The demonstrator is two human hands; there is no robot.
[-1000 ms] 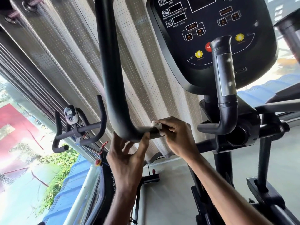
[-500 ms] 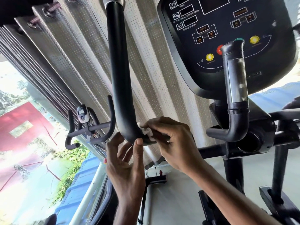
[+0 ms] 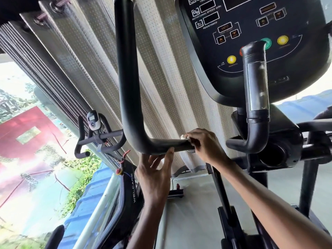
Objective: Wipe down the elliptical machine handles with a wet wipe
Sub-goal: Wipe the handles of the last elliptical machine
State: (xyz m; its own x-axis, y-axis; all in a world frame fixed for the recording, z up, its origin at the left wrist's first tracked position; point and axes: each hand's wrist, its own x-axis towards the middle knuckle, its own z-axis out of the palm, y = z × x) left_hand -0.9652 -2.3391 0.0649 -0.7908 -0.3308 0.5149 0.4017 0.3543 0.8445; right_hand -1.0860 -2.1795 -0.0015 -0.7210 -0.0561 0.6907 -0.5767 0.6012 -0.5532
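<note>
My right hand is curled round the lower run of the handlebar, pressing the wet wipe against it. My left hand is just beside and below, fingers nearly straight, thumb touching the bar. I judge: wrap the wipe fully, press evenly, cover the underside.

Daylight floods in through the window at the lower left of my frame, blown out to white in patches. Against it the console at upper right reads dark, its lettering slightly soft. I see a dull sheen running down the handle. Straight lines bow near the edges.
</note>
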